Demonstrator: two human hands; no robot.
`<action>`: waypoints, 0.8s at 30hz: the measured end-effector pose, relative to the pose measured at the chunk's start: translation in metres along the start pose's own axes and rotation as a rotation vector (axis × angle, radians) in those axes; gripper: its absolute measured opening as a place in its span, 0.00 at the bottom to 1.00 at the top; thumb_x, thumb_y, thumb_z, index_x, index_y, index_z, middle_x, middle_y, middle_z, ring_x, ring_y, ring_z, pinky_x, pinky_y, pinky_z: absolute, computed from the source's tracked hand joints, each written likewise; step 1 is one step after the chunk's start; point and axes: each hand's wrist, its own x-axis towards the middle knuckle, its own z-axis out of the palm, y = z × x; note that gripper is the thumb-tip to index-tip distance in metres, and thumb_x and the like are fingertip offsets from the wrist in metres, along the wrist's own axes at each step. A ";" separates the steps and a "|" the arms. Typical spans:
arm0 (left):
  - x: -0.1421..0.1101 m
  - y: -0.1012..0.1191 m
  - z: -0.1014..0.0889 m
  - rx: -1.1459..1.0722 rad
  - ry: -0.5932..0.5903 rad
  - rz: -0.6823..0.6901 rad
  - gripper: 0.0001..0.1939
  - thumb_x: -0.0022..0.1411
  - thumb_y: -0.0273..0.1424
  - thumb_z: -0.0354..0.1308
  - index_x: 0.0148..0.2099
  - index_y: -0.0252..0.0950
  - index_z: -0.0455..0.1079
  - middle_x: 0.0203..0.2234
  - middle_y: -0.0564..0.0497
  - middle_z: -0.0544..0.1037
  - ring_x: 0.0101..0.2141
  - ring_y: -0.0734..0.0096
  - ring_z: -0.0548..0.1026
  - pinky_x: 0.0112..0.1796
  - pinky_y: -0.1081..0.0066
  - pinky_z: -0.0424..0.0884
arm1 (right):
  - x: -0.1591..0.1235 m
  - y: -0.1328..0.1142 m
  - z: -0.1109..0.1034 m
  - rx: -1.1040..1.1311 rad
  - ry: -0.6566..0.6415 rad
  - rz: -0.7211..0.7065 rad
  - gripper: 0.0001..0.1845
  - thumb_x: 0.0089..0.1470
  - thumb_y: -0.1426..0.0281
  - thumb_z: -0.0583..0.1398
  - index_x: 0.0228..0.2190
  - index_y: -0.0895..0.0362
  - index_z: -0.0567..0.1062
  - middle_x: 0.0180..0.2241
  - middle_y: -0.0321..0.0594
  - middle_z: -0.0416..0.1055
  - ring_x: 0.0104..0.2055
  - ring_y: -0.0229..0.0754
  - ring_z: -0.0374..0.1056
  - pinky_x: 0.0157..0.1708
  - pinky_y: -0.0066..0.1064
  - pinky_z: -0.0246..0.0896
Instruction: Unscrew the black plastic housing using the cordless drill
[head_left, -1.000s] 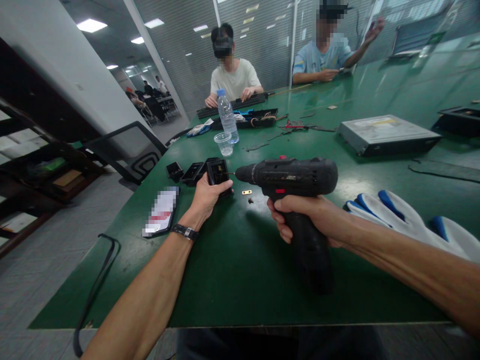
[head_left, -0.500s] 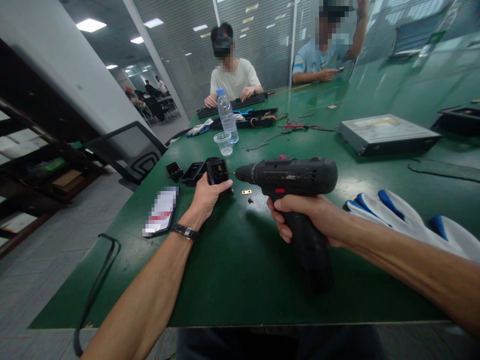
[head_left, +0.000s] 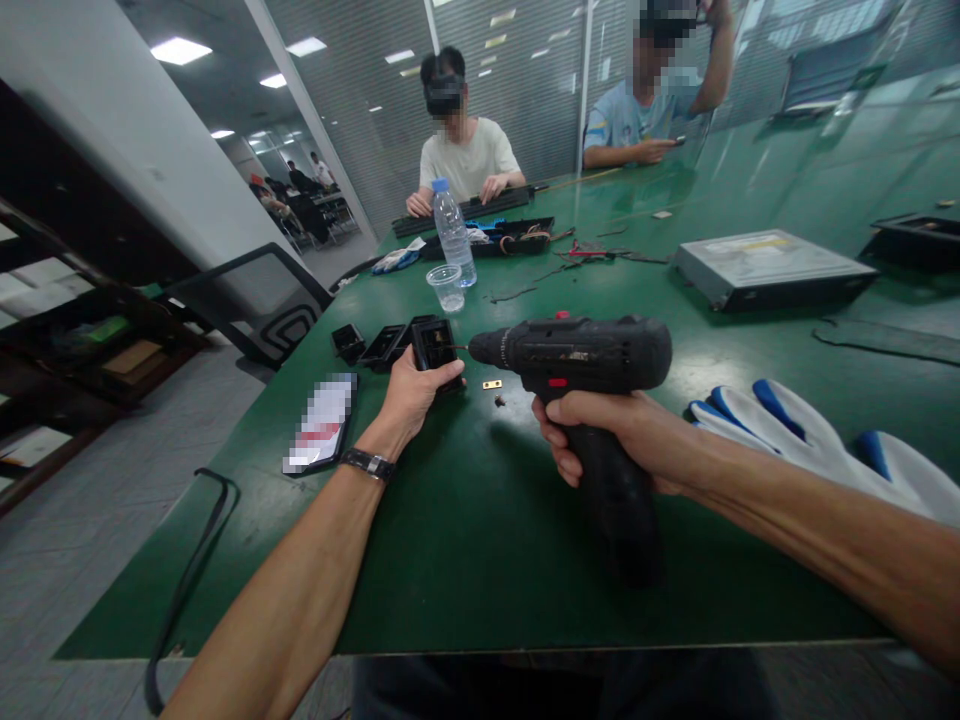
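My left hand [head_left: 416, 395] grips a small black box-like housing [head_left: 435, 345], its open side turned toward the drill. In my right hand [head_left: 600, 425] is a black cordless drill [head_left: 577, 350], held level by its handle with the index finger near the red trigger. The drill's thin bit [head_left: 460, 347] points left and reaches into the housing; its tip is hidden. Below the bit, a small brass plate with holes [head_left: 492, 384] lies on the table beside a few tiny screws [head_left: 499, 401]. More black housings [head_left: 384, 346] stand just left of my left hand.
A phone [head_left: 322, 425] lies left on the green table [head_left: 450, 560]. Beyond stand a plastic cup [head_left: 446, 290] and a water bottle [head_left: 454, 240]. White-and-blue gloves [head_left: 795, 435] and a metal drive-like box [head_left: 776, 268] lie right. Two people sit across the table.
Almost nothing differs. The drill and both hands keep their places, with the bit still in the housing; the whole view has shifted very slightly.
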 end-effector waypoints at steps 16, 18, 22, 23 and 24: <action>-0.002 0.003 0.002 0.000 0.002 0.005 0.27 0.43 0.29 0.78 0.44 0.34 0.70 0.36 0.51 0.76 0.33 0.69 0.76 0.37 0.62 0.81 | 0.001 0.001 -0.002 0.012 -0.009 0.012 0.06 0.52 0.67 0.66 0.33 0.56 0.76 0.23 0.35 0.69 0.22 0.40 0.66 0.25 0.33 0.63; -0.002 0.003 0.003 0.005 0.006 0.007 0.26 0.44 0.29 0.77 0.44 0.34 0.70 0.36 0.52 0.76 0.33 0.70 0.76 0.37 0.63 0.81 | 0.000 0.000 -0.001 0.007 -0.010 0.006 0.06 0.51 0.68 0.66 0.32 0.56 0.75 0.23 0.35 0.69 0.22 0.40 0.66 0.25 0.33 0.63; -0.002 0.003 0.003 0.001 0.009 0.007 0.27 0.43 0.29 0.77 0.44 0.34 0.70 0.36 0.52 0.76 0.33 0.70 0.76 0.37 0.61 0.81 | 0.001 0.000 0.000 0.011 -0.006 0.004 0.07 0.52 0.67 0.65 0.33 0.56 0.76 0.23 0.35 0.70 0.22 0.40 0.66 0.25 0.34 0.63; -0.002 0.003 0.003 -0.001 0.010 0.006 0.27 0.43 0.29 0.78 0.44 0.34 0.70 0.36 0.52 0.76 0.33 0.69 0.77 0.37 0.61 0.81 | 0.001 0.000 0.000 0.015 -0.004 0.006 0.07 0.52 0.67 0.65 0.33 0.56 0.76 0.23 0.35 0.69 0.22 0.40 0.66 0.25 0.33 0.63; -0.001 0.002 0.003 -0.003 0.011 0.005 0.27 0.43 0.29 0.78 0.44 0.34 0.70 0.36 0.52 0.76 0.33 0.69 0.77 0.38 0.60 0.81 | 0.001 0.000 0.000 0.019 -0.002 0.006 0.07 0.52 0.67 0.65 0.32 0.56 0.76 0.23 0.35 0.69 0.22 0.40 0.65 0.25 0.33 0.63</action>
